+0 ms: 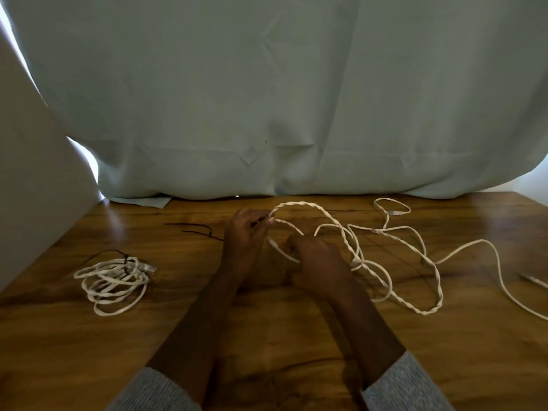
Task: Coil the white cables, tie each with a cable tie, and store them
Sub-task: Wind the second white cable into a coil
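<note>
- The left hand (244,232) is closed in a pinch on the loose white cable (367,265), its fingertips (268,220) gripping the strand at the near end of an arch that rises toward the curtain; the hand sits raised at the middle of the wooden table (267,336).
- The right hand (317,262) is curled into a fist just to the right of and nearer than the left; a short run of the same cable passes from below the left hand into the fist, and more strands emerge on the fist's right side; how the fingers sit under the fist is hidden.
- Both forearms reach in from the bottom edge, each ending in a grey knitted sleeve (406,387).
- From the hands the loose white cable spreads rightward in tangled, partly twisted loops across the table; one loop lies far back near the curtain, and a long single strand runs off toward the right edge.
- A black cable tie (192,228) lies flat just left of the left hand, apart from it.
- Well to the left lies a coiled white cable (114,281), bound by a dark tie (126,262) at its far side; a plug end shows beside it.
- A pale green curtain (281,99) hangs behind the table's far edge; a white panel (35,188) stands at the left.
</note>
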The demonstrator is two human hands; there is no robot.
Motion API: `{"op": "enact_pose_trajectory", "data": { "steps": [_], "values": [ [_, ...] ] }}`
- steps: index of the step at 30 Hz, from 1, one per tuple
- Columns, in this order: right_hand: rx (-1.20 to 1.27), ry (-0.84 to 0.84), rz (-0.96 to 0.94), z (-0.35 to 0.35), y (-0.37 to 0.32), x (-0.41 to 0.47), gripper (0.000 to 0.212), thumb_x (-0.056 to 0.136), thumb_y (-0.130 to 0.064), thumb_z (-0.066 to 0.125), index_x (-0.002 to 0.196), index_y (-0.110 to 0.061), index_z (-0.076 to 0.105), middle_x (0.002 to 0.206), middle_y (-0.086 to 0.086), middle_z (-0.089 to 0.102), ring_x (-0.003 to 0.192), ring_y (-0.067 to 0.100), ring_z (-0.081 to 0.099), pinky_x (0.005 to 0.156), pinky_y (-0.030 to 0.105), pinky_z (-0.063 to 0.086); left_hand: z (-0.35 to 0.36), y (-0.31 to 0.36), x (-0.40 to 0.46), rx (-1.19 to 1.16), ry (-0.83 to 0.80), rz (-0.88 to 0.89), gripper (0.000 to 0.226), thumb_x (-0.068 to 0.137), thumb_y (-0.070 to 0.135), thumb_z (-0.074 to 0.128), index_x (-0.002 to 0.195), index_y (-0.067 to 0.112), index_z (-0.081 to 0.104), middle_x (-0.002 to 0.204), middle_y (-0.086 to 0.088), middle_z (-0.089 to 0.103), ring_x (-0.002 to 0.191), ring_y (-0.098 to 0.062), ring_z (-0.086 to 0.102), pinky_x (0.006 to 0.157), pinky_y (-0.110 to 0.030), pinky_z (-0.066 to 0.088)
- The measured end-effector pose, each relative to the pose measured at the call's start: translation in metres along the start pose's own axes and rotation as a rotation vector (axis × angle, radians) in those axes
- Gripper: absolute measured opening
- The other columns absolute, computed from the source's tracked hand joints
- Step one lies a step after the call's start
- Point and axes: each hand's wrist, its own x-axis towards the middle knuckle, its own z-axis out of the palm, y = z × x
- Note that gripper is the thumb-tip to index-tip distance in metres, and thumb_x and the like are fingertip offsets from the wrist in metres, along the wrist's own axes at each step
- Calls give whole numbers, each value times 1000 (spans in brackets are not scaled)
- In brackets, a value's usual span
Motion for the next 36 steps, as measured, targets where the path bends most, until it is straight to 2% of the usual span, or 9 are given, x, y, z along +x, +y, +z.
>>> {"op": "enact_pose_trajectory", "data": {
  "steps": [4, 7, 14, 19, 22, 25, 28, 32, 36],
  "values": [
    [-90, -94, 14, 2, 7, 4, 22, 86, -19, 65, 107, -23, 70, 109, 4, 70, 107, 25, 64, 91, 36, 48, 3, -4, -1, -61, -6, -86, 26, 88, 9, 71, 111, 22, 72, 96, 10, 72, 88, 1, 67, 77, -22, 56],
    [-13, 63, -168, 0, 8, 6, 19, 91, -28, 60, 103, -30, 74, 99, -2, 74, 99, 22, 64, 95, 41, 43, 5, -4, -1, -129, -50, -163, 36, 92, 11, 68, 127, 12, 66, 103, 4, 74, 92, -1, 69, 83, -24, 57],
    [446, 180, -389, -32, 10, 21, 14, 103, -30, 56, 108, -26, 68, 98, -11, 71, 89, 6, 66, 79, 39, 53, -1, 27, -3, -265, -198, -92, 22, 105, 25, 47, 119, 18, 63, 65, 11, 61, 57, -6, 55, 54, -27, 43],
    [484, 296, -250, -64, 16, 47, 29, 78, -47, 79, 88, -27, 61, 63, -3, 56, 55, 10, 48, 54, 33, 42, -6, 37, 6, -370, -174, -165, 59, 94, 34, 65, 147, 25, 40, 52, 0, 40, 47, -13, 34, 44, -30, 25],
    [514, 291, -195, -65, 23, 60, 39, 69, -49, 85, 66, -18, 61, 56, -5, 56, 52, 4, 46, 52, 28, 38, -8, 42, 9, -393, -245, -318, 13, 99, 29, 59, 107, 21, 64, 48, 1, 43, 39, -12, 34, 40, -22, 25],
    [660, 207, -156, -46, 28, 60, 33, 74, -30, 87, 64, -10, 63, 52, 1, 52, 48, 6, 43, 48, 27, 34, -8, 40, 1, -534, -459, -601, 43, 100, 47, 49, 73, 15, 58, 45, 0, 36, 36, -13, 33, 47, -26, 22],
    [962, 45, -57, -37, 40, 54, 27, 81, -18, 82, 76, 2, 65, 56, 18, 55, 37, 19, 44, 39, 23, 35, -6, 34, -7, -934, -607, -804, 37, 100, 42, 45, 74, 16, 50, 50, 2, 34, 39, -10, 34, 43, -22, 29],
    [1263, -42, -3, -38, 47, 49, 16, 82, -16, 73, 86, -2, 66, 54, 6, 49, 37, 11, 37, 34, 21, 37, -5, 34, -7, -1267, -762, -838, 34, 101, 40, 43, 83, 13, 53, 50, 6, 35, 33, -1, 33, 34, -14, 26],
    [1205, 3, 91, -29, 28, 44, 28, 94, -31, 66, 79, -8, 68, 61, 20, 51, 39, 19, 39, 40, 25, 32, -1, 49, -8, -1425, -831, -751, 48, 98, 48, 43, 86, 6, 63, 40, 5, 40, 29, -4, 28, 36, -14, 22]
  ]
}}
